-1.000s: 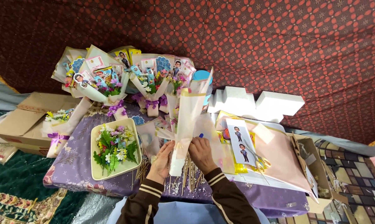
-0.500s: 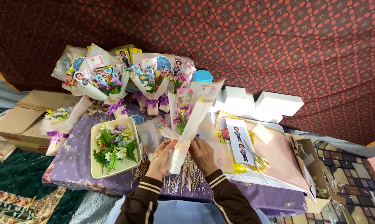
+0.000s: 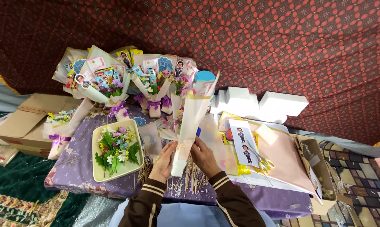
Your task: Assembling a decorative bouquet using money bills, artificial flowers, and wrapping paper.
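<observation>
Your left hand (image 3: 164, 156) and right hand (image 3: 203, 154) are both closed around the base of the cream paper cone (image 3: 189, 126), upright over the table's (image 3: 72, 176) front edge. Keep the overlap tight and the flowers centred while you wrap.

light: bright, even, soft from above | shadows: faint | glare: mild on plastic wraps | focus: sharp centre | edges: wide-angle bending

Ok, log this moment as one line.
left hand: holds cone bouquet | right hand: grips same bouquet | tray of flowers at left
</observation>
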